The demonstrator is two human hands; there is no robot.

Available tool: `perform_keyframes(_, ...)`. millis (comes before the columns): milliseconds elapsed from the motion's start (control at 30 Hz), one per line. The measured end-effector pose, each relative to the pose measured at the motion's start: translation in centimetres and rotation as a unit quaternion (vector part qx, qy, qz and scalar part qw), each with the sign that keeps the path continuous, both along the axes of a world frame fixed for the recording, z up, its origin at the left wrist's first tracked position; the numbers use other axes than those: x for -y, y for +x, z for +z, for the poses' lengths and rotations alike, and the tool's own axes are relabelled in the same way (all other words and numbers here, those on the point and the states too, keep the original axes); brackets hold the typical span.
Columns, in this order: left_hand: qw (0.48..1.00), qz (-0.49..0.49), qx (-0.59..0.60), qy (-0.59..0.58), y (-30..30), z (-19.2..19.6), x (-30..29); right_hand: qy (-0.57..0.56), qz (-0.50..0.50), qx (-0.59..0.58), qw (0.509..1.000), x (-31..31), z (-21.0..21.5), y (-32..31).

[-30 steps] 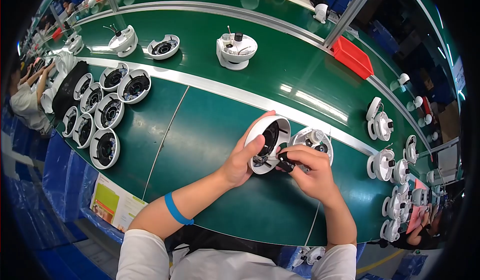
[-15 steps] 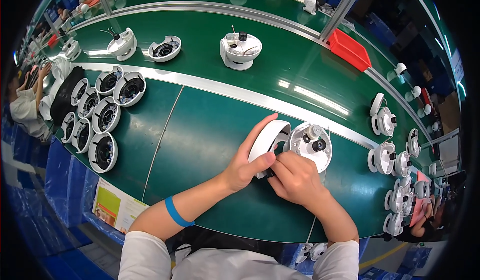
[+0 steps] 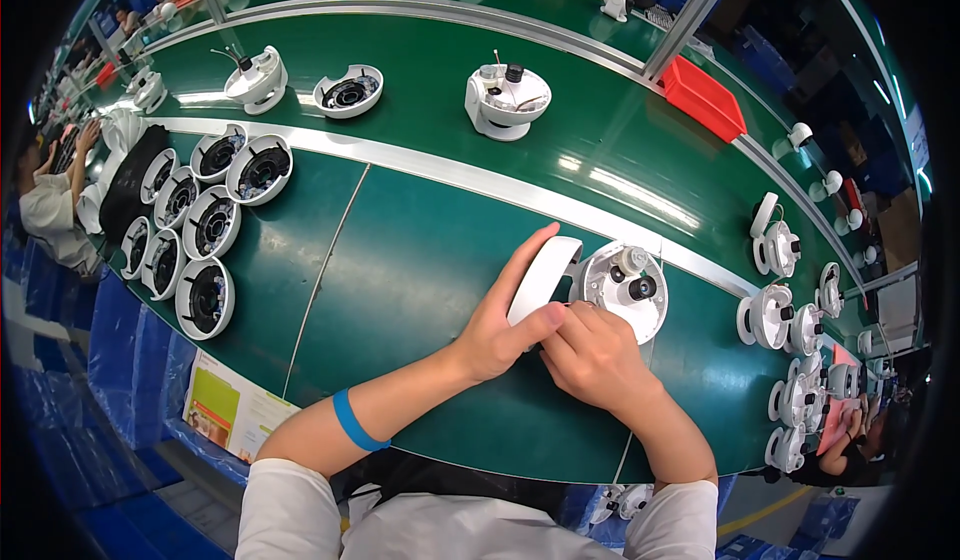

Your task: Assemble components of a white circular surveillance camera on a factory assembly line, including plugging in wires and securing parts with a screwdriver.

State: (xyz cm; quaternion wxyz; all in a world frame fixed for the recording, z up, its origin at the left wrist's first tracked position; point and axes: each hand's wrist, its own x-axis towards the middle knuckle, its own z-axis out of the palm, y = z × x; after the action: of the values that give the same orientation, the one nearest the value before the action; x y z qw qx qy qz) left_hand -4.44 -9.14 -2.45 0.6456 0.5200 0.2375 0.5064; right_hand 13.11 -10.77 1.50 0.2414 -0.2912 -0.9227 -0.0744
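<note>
My left hand (image 3: 493, 336) holds a curved white housing cover (image 3: 541, 282) on edge, fingers along its back and thumb on the near rim. Just to its right lies an open white camera housing (image 3: 651, 317) with a black lens and a clear-grey round part inside. My right hand (image 3: 598, 362) is closed, its fingertips bunched at the gap between cover and housing, close to my left thumb. Whatever those fingertips grip is hidden behind the knuckles.
Several white covers with black round inserts (image 3: 207, 301) stand at the left. Along the green conveyor (image 3: 400, 70) sit part-assembled cameras (image 3: 510, 110) and a cover (image 3: 349, 92). More camera units (image 3: 770, 317) crowd the right edge. A red tray (image 3: 704, 98) lies beyond the conveyor.
The cover in my left hand has turned more edge-on, hiding its inside. My right hand has shifted slightly. Pieces on the conveyor have moved to the right.
</note>
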Motion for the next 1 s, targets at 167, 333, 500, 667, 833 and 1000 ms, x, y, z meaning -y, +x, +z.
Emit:
perform_keyframes(167, 0.996, -0.032, 0.071, -0.038, -0.2, -0.4, -0.4, -0.071, 0.005, -0.074, 0.995, -0.7, 0.7, 0.0)
perform_keyframes(333, 0.974, -0.015, 0.183, -0.133, -0.1, -0.8, -1.0, -0.296, -0.114, -0.283, 0.905, -1.1, 0.2, 2.1)
perform_keyframes(500, 0.954, 0.002, 0.213, -0.212, 0.4, -0.6, -1.3, -0.365, -0.163, -0.303, 0.865, -0.6, 0.6, 2.6)
perform_keyframes(667, 0.978, -0.011, 0.141, -0.154, 1.6, -1.3, -1.5, -0.176, -0.072, -0.225, 0.956, -0.9, 0.6, 2.7)
perform_keyframes(833, 0.996, -0.018, 0.065, -0.052, 2.7, -1.7, -1.5, -0.131, -0.056, -0.151, 0.978, -0.6, 0.1, 2.7)
perform_keyframes(1000, 0.999, -0.019, 0.02, -0.016, 3.6, -2.1, -1.9, -0.036, -0.031, -0.057, 0.997, -1.2, -0.4, 3.4)
